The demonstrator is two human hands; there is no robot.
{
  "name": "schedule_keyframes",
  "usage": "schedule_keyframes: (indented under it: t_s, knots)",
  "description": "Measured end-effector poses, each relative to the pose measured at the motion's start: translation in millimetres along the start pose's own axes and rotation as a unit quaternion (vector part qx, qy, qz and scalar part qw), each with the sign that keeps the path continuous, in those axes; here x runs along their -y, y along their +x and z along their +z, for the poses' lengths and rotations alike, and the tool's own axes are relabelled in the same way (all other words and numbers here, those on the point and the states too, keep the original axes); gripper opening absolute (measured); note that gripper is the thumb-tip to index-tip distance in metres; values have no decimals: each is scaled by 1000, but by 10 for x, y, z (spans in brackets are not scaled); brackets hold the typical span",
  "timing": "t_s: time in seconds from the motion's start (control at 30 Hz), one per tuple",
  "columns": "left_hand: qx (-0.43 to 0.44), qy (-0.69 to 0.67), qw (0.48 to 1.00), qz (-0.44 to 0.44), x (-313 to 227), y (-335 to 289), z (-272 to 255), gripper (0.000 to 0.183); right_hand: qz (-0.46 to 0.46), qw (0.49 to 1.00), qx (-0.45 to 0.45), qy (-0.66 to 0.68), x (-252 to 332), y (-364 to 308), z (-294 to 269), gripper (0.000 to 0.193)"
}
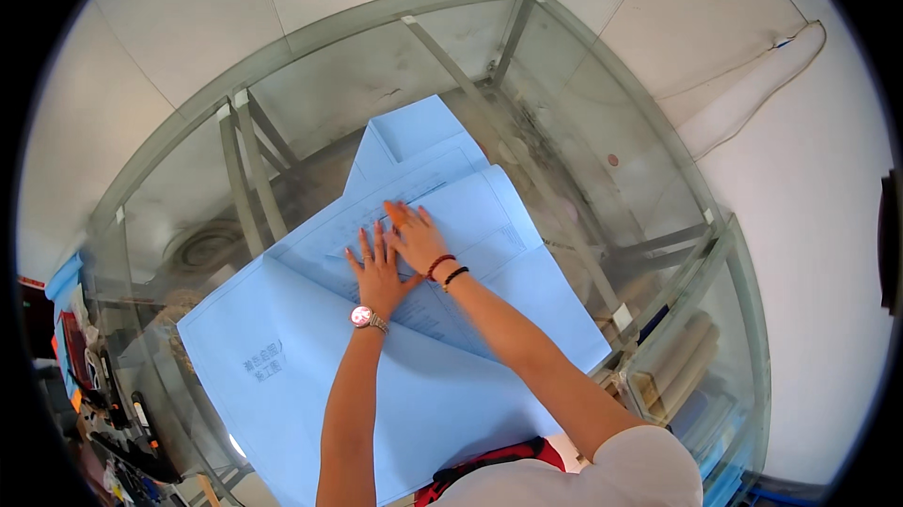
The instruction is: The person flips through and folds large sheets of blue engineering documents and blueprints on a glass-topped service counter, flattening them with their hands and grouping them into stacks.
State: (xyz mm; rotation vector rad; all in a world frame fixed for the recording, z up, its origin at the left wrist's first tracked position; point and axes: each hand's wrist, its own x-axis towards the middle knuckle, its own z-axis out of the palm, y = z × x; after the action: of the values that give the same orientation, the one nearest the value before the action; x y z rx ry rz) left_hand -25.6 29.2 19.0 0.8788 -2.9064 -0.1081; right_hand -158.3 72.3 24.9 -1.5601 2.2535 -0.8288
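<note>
A large light-blue printed paper sheet (310, 338), like a building plan, lies partly folded on a glass-topped table (602, 197). Its far part has a narrower tab with a turned corner, and a raised fold bulges near me. My left hand (379, 283), with a wristwatch (361, 317) on that arm, rests flat on the printed area with its fingers spread. Just beside it, to the right and farther, my right hand (417, 239) presses on the paper. A small orange thing (395, 213) shows at its fingers; its kind is unclear. Two bracelets circle the right wrist.
Grey metal bars (254, 168) run under the glass. Rolled papers (679, 366) lie below the glass at the right. Tools and dark items (132, 441) crowd the lower left edge. A pale wall (188, 18) borders the table's far side.
</note>
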Motion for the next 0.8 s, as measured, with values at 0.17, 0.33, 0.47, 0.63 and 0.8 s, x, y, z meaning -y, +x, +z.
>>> schedule_keyframes:
  t_s: [0.17, 0.33, 0.47, 0.63, 0.8]
  knots:
    - [40, -60, 997, -34, -25, -18, -143, 106, 28, 990, -103, -88, -725, 4, -336, 60]
    - [-32, -52, 991, -121, 91, -97, -34, 110, 85, 985, -77, -132, -1223, 4, -712, 74]
    - [-27, -53, 986, -153, 162, -121, -51, 112, 121, 981, -46, -142, -1350, 26, -884, 95]
    - [-11, -57, 984, -169, 148, -118, -60, 118, 144, 985, 22, -90, -1404, 222, -1135, 111]
    - [-6, -71, 983, -171, 144, -70, -50, 120, 175, 943, 154, -236, -1320, 581, -1336, 133]
